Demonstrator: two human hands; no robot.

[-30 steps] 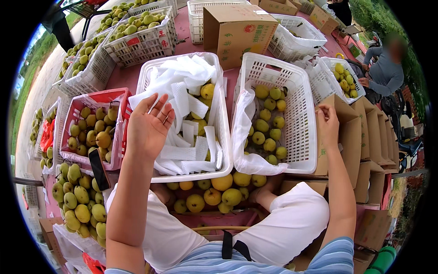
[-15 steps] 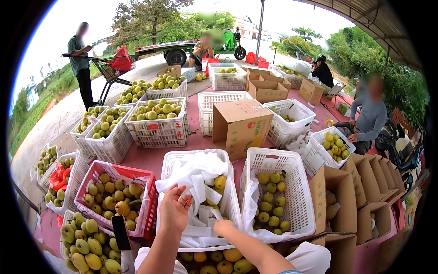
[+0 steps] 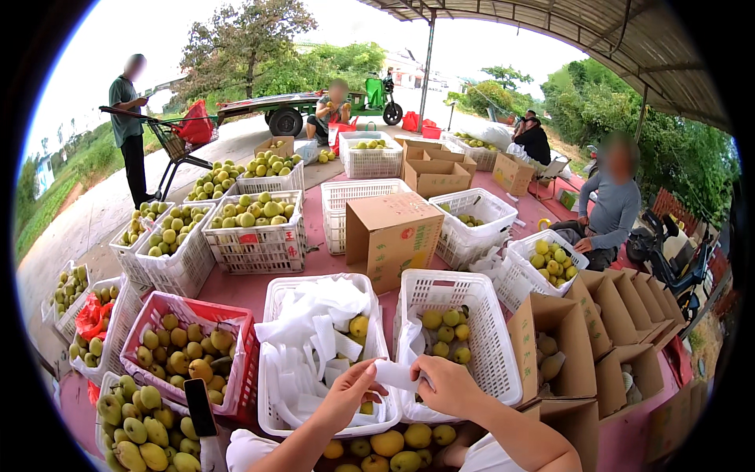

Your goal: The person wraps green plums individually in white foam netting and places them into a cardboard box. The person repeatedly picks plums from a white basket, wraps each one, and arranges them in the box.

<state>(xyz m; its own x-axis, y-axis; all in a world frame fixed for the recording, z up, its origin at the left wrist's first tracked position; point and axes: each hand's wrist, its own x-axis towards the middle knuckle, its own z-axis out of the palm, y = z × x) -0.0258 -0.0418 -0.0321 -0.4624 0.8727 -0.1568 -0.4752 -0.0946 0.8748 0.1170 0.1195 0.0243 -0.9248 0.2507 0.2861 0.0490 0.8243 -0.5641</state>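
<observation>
Both hands pinch one white foam sleeve (image 3: 395, 374) over the white basket's (image 3: 271, 330) near rim, left hand (image 3: 348, 396) and right hand (image 3: 448, 383) stretching it open, pears (image 3: 443, 334) nearby.

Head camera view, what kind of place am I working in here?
Likely an open-air fruit sorting and packing yard beside a farm road: plastic baskets of yellow-green fruit on the ground, open cardboard boxes, a tractor trailer behind, and both hands holding a white foam wrap.
</observation>
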